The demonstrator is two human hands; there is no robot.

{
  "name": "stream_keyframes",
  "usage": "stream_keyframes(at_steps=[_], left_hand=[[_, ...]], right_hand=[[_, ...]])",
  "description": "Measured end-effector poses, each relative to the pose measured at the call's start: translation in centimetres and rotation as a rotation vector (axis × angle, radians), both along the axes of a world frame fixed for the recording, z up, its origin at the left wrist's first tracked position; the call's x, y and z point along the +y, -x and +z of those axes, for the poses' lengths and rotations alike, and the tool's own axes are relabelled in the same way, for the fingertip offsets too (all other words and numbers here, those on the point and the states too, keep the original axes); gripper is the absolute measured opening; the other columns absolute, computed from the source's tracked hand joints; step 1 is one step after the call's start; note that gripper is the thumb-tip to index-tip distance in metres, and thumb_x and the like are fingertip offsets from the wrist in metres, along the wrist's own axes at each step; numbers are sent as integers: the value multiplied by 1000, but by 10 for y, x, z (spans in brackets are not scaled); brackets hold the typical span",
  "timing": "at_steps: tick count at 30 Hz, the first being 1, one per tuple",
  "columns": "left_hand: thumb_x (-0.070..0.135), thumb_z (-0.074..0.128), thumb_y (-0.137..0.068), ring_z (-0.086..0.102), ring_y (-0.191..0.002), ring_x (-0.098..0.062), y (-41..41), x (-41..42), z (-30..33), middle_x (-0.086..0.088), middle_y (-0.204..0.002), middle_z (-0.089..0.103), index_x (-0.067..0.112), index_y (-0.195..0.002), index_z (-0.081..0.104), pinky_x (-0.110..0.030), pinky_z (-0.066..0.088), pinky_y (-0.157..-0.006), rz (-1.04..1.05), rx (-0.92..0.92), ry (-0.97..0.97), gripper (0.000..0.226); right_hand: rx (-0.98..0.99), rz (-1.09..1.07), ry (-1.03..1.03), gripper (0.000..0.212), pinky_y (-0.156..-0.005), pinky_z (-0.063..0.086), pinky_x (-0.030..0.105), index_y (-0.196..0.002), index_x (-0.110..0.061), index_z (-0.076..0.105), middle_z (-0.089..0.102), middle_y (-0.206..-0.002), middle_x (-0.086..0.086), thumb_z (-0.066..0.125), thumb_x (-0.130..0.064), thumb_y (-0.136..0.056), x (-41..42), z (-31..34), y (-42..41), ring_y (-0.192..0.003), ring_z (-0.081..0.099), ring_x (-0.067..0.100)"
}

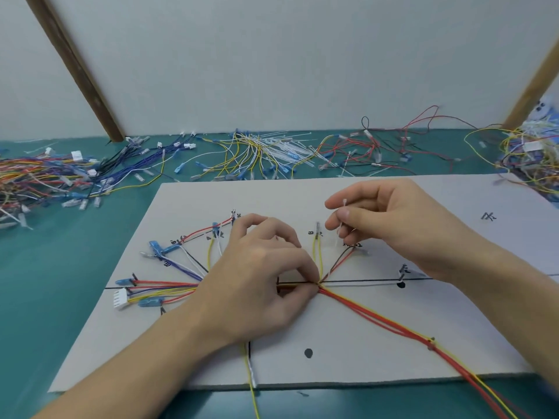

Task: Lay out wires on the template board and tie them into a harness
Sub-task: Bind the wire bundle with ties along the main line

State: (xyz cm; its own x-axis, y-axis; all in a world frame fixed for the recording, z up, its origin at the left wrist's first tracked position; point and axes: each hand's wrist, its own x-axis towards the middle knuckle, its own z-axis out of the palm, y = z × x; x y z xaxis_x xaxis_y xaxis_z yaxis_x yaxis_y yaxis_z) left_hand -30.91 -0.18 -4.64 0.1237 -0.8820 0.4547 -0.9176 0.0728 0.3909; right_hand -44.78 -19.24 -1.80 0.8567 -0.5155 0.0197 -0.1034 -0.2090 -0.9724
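Wires [305, 286] pinched by left hand [263, 276]; right hand [390, 225] raised, pinching tie [341, 223].

There is one camera, worn on the person's head. It looks forward and down, close over the white template board [348, 337] on the green table [60, 267], with a wall behind.

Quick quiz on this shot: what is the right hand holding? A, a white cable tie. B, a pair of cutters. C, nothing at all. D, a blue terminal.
A: the right hand pinches a thin white cable tie between thumb and fingers, above the board, while the left hand pinches the wires together.
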Motion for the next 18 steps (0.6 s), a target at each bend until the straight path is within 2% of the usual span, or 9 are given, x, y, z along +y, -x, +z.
stream_keyframes(at_steps=[5, 9, 18], left_hand=[[31, 82, -75, 58, -104, -6, -1, -1, -3, 20, -77, 66, 30, -78, 74, -42, 31, -105, 10, 21, 18, 9], [35, 83, -73, 57, -105, -4, -2, -1, -4, 17, -80, 67, 29, -75, 74, -36, 29, -104, 32, 31, 23, 11], [38, 84, -72, 57, -106, -6, -2, 0, -3, 16, -80, 66, 29, -75, 71, -37, 30, -103, 48, 42, 13, 16]], right_hand=[[-18, -18, 164, 20, -75, 63, 29, -103, -12, 74, 79, -88, 6, 61, 1, -98, 3, -1, -1, -75, 70, 16], [-70, -32, 212, 19, -73, 62, 26, -103, -12, 75, 79, -87, 5, 61, 1, -99, 7, 0, -3, -74, 71, 15], [-78, -44, 348, 21, -76, 63, 33, -100, -17, 76, 79, -85, -2, 63, 0, -97, 18, -6, -7, -76, 73, 18]])
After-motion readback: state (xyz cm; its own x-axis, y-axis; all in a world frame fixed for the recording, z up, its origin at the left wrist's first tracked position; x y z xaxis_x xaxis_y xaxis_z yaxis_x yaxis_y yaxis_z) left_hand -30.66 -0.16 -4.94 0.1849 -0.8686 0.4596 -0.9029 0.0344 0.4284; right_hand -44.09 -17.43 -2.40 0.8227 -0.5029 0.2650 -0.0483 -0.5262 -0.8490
